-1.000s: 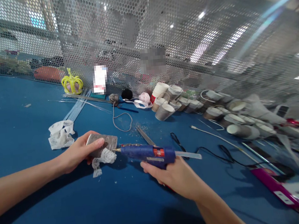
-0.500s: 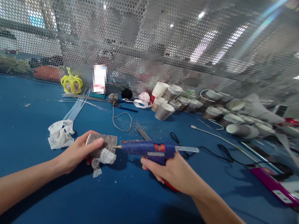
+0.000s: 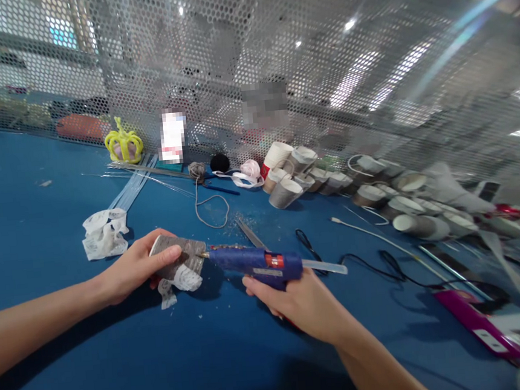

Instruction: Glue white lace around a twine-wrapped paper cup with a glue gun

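Head view: my left fingers hold the grey cup over the tabletop; lace seems partly attached, loose end hanging, visible remainder bare. My right fingers grip glue gun, nozzle at cup.

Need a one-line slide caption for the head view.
Left hand grips a gray cup with white lace; right hand holds a blue glue gun, its nozzle near the cup.
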Motion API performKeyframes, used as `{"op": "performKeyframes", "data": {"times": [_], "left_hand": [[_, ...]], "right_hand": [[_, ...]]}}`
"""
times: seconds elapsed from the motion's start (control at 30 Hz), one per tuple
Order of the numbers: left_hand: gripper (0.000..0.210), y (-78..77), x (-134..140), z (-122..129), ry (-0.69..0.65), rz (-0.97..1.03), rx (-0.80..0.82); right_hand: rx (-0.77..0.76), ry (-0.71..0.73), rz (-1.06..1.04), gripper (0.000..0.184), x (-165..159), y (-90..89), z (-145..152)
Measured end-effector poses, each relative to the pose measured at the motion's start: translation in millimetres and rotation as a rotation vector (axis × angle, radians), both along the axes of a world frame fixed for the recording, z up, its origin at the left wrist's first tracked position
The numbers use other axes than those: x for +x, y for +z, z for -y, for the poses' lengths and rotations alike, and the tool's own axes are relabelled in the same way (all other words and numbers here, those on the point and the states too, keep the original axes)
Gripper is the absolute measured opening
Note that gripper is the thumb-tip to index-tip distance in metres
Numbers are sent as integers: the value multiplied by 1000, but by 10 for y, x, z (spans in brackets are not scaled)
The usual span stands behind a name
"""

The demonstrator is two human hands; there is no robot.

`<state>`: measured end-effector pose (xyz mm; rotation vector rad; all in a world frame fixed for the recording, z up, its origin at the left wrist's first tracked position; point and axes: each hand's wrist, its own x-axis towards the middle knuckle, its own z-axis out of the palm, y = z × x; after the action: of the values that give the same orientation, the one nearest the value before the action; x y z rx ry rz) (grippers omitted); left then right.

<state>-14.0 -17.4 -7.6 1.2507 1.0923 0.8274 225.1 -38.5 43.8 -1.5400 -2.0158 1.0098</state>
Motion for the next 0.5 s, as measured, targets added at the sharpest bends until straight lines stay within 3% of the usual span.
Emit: {"op": "performKeyframes", "data": {"times": [0.5], "left_hand": [[38, 1, -8, 4, 69, 83, -68]], "right_hand": [[-89, 23, -58, 23, 16, 13, -3]]}}
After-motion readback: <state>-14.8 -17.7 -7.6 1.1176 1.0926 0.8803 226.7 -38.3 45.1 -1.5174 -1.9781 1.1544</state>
